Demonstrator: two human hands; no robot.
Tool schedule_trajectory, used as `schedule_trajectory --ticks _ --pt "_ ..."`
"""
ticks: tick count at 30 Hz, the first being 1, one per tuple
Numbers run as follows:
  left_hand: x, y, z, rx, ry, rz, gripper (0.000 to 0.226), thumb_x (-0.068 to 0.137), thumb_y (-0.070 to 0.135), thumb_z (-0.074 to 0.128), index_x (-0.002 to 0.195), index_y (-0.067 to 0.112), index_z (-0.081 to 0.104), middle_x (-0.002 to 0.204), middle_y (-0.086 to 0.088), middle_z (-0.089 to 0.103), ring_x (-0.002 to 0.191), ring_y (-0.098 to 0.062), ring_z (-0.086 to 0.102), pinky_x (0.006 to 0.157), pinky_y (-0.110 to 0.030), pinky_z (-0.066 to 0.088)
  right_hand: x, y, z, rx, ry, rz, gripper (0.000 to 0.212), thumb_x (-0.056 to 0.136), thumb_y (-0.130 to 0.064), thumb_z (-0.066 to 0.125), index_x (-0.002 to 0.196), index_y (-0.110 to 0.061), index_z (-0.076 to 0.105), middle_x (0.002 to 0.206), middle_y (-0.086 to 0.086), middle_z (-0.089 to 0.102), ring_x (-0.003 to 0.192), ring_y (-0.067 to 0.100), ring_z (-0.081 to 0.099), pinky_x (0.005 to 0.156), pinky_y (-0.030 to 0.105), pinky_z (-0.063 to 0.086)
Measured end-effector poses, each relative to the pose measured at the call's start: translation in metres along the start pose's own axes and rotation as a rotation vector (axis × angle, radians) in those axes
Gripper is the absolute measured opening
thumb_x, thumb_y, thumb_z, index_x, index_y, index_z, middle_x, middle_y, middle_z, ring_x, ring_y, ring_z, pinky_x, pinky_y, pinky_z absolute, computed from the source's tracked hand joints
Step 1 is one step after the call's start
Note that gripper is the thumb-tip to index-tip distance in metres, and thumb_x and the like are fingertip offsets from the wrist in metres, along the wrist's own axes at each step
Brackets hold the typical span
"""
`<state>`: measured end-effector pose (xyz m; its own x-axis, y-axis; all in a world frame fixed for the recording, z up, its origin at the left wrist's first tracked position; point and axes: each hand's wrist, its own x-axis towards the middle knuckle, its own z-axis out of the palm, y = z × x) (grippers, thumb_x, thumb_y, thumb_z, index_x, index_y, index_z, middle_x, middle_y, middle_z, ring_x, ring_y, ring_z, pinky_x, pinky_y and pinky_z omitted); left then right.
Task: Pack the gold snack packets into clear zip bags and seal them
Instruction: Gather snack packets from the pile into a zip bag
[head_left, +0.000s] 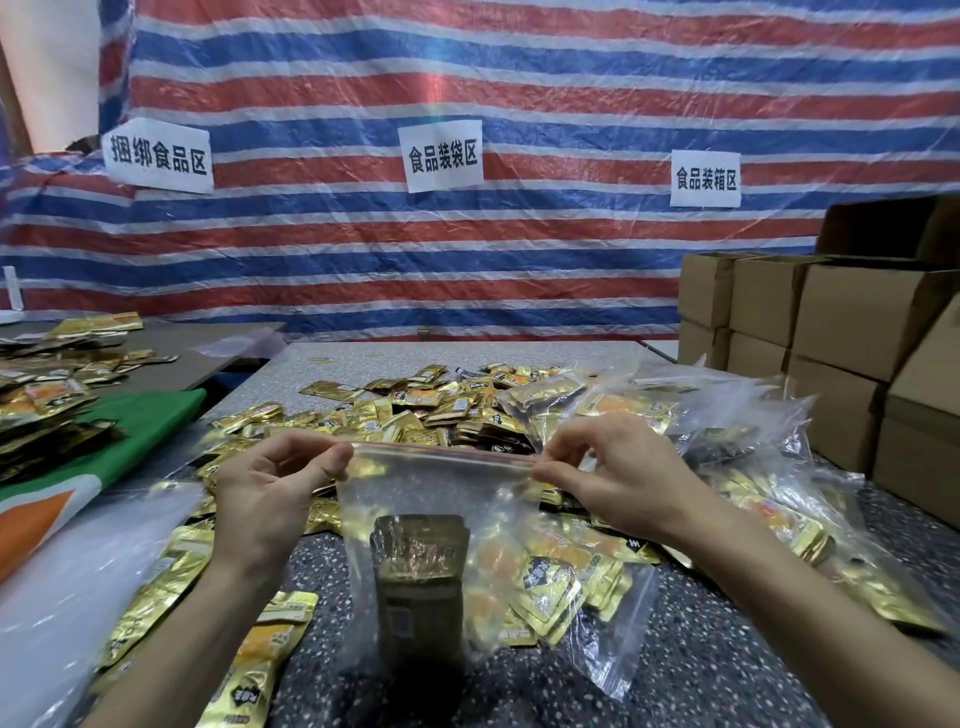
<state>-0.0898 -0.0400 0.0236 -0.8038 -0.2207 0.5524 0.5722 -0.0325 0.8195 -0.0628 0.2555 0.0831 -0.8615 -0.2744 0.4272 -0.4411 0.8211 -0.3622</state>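
Note:
A clear zip bag (441, 483) hangs upright in front of me, its red zip strip stretched level between my hands. My left hand (275, 493) pinches the strip's left end. My right hand (618, 478) pinches its right end. A stack of gold snack packets (418, 582) stands inside the bag, resting on the speckled table (727, 665). Behind the bag lies a wide heap of loose gold packets (415, 410).
Filled clear bags (737, 452) pile up at the right, cardboard boxes (857, 332) behind them. A green and orange cloth (119, 447) and more gold packets (57, 384) lie at the left. Empty clear bags (67, 582) sit near left. A striped tarp (467, 78) hangs behind.

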Motion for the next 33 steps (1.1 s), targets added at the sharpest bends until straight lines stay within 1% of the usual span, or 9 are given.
schedule_trajectory --ticks 6,10,13,16,20,24,28,30,33 --pt "0.0 0.0 0.004 0.032 -0.015 -0.01 0.004 0.074 0.018 0.075 0.076 0.02 0.075 0.077 -0.006 0.074 0.072 -0.019 0.07 0.065 -0.02 0.056 -0.004 0.005 0.0 -0.005 0.064 -0.007 0.024 0.086 -0.051 0.069 0.072 -0.031 0.067 0.072 -0.015 0.067 0.072 0.003 0.062 0.072 0.045 0.056" --pt "-0.012 0.003 0.012 -0.06 -0.079 -0.099 0.004 0.087 0.018 0.063 0.085 0.021 0.065 0.097 -0.008 0.074 0.085 -0.032 0.075 0.065 -0.031 0.061 -0.015 0.009 0.02 0.382 0.152 0.106 0.037 0.076 -0.058 0.069 0.074 -0.021 0.069 0.071 -0.005 0.07 0.067 0.008 0.065 0.07 0.044 0.058" --pt "-0.021 0.007 0.023 -0.178 -0.111 -0.19 0.009 0.095 0.019 0.052 0.089 0.023 0.057 0.105 -0.012 0.074 0.083 -0.042 0.073 0.064 -0.042 0.061 -0.032 0.015 0.048 0.657 -0.036 0.273 0.065 0.062 -0.063 0.078 0.106 -0.018 0.062 0.102 -0.002 0.068 0.089 0.009 0.067 0.076 0.024 0.057" --pt "-0.028 0.013 0.039 -0.282 -0.03 -0.249 0.007 0.093 0.021 0.052 0.088 0.019 0.056 0.098 -0.02 0.073 0.076 -0.043 0.073 0.063 -0.047 0.062 -0.048 0.01 0.08 0.609 -0.315 0.271 0.099 0.05 -0.064 0.09 0.132 -0.035 0.043 0.119 -0.018 0.059 0.096 -0.014 0.06 0.072 0.004 0.049" --pt "-0.033 0.021 0.064 -0.385 0.175 -0.396 0.005 0.1 0.012 0.051 0.097 0.009 0.053 0.09 -0.017 0.075 0.077 -0.042 0.072 0.047 -0.032 0.059 -0.053 -0.008 0.117 0.66 -0.394 0.209 0.078 0.061 -0.043 0.093 0.125 -0.051 0.049 0.122 -0.017 0.065 0.112 0.002 0.063 0.098 0.033 0.053" --pt "-0.032 0.035 0.084 -0.46 0.189 -0.389 0.007 0.103 0.008 0.047 0.098 0.007 0.05 0.088 -0.015 0.075 0.075 -0.04 0.074 0.047 -0.03 0.058 -0.051 -0.024 0.123 0.583 -0.287 0.161 0.062 0.078 -0.044 0.08 0.134 -0.03 0.056 0.123 -0.012 0.066 0.116 0.006 0.062 0.101 0.034 0.051" --pt "-0.021 0.042 0.091 -0.305 0.072 -0.198 0.007 0.099 0.009 0.054 0.093 0.009 0.058 0.094 -0.012 0.076 0.085 -0.026 0.074 0.067 -0.034 0.061 -0.036 -0.021 0.109 0.88 -0.237 0.088 0.031 0.09 -0.006 0.069 0.121 -0.01 0.067 0.106 -0.01 0.076 0.097 0.004 0.07 0.086 0.029 0.058" --pt "-0.019 0.038 0.093 -0.129 0.013 -0.124 0.007 0.096 0.01 0.06 0.1 0.013 0.064 0.099 -0.002 0.075 0.09 -0.013 0.071 0.068 -0.02 0.057 -0.029 -0.007 0.11 0.94 -0.237 0.252 0.021 0.09 -0.004 0.068 0.111 -0.005 0.07 0.093 -0.009 0.077 0.08 0.007 0.072 0.068 0.031 0.06" --pt "-0.025 0.026 0.094 0.016 -0.039 -0.133 0.029 0.09 0.025 0.066 0.117 0.033 0.058 0.124 0.015 0.062 0.112 0.001 0.06 0.09 -0.024 0.049 -0.017 0.011 0.107 1.098 -0.251 0.505 0.041 0.08 -0.021 0.078 0.115 -0.007 0.061 0.097 0.005 0.075 0.067 0.02 0.071 0.053 0.033 0.057"
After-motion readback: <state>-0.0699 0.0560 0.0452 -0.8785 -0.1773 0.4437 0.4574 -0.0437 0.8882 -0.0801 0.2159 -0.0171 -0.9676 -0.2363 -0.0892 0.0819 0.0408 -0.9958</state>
